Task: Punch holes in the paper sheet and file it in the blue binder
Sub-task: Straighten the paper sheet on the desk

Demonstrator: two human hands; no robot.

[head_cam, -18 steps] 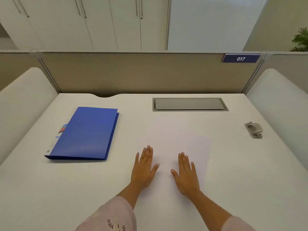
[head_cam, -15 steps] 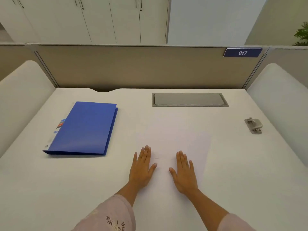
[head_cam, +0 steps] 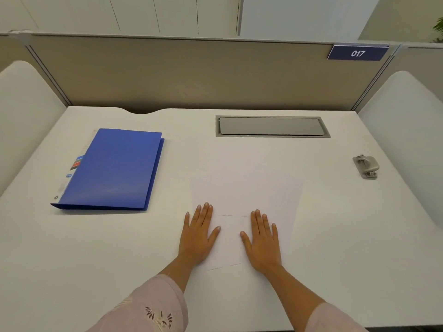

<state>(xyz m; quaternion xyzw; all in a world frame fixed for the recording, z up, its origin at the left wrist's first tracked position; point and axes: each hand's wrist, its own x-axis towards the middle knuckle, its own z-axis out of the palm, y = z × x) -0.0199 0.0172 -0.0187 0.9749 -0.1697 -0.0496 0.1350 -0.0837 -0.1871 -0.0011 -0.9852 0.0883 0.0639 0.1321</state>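
Both hands lie flat, palms down, fingers straight and together: the left hand [head_cam: 198, 238] and the right hand [head_cam: 263, 243] press on the near part of the white paper sheet [head_cam: 247, 200], which lies flat in the middle of the white desk [head_cam: 72, 255]. The blue binder [head_cam: 112, 170] lies closed to the left, well apart from the sheet. A grey metal hole punch [head_cam: 366, 166] sits far to the right. A grey cable hatch [head_cam: 272, 126] is set in the desk behind the sheet.
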